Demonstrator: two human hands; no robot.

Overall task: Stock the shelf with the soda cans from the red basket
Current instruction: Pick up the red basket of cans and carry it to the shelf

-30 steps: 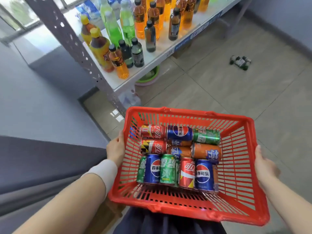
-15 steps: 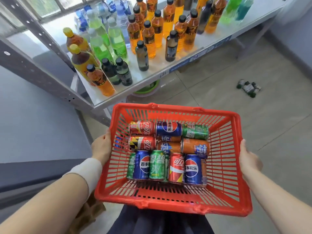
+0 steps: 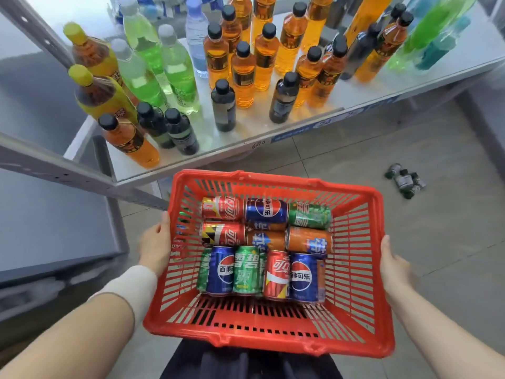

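Observation:
I carry a red plastic basket (image 3: 273, 335) in front of me at waist height. Several soda cans (image 3: 266, 248) lie in it, red, blue, green and orange, packed in rows. My left hand (image 3: 154, 246) grips the basket's left wall, thumb over the rim. My right hand (image 3: 393, 266) holds the right wall, its fingers hidden under the side. The grey metal shelf (image 3: 246, 138) stands just beyond the basket's far rim.
The shelf holds many bottles (image 3: 240, 67): orange, green, dark and clear ones, with bare strip along its front edge. A slanted metal shelf post (image 3: 54, 165) runs at left. A few small dark bottles (image 3: 405, 181) lie on the tiled floor at right.
The view has moved closer to the shelf, which now fills the top of the frame. Both hands keep the same hold on the basket, and the cans have not shifted.

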